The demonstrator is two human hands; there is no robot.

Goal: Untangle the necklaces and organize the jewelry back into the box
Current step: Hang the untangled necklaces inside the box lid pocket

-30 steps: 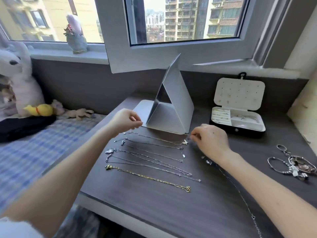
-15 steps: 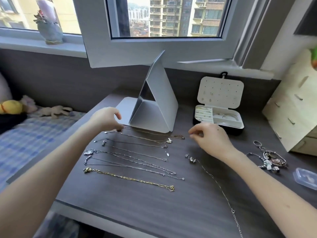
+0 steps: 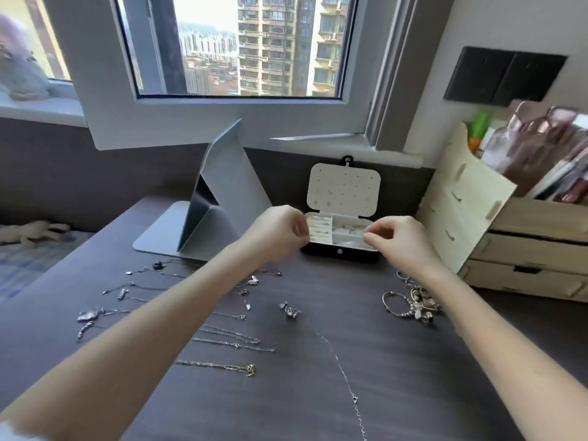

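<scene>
Left hand and right hand hover at the front of the open jewelry box, fingers curled and tips pinched; whether a fine chain runs between them cannot be told. Necklaces lie in rows on the table under the left forearm, bracelets beside the right wrist.
</scene>
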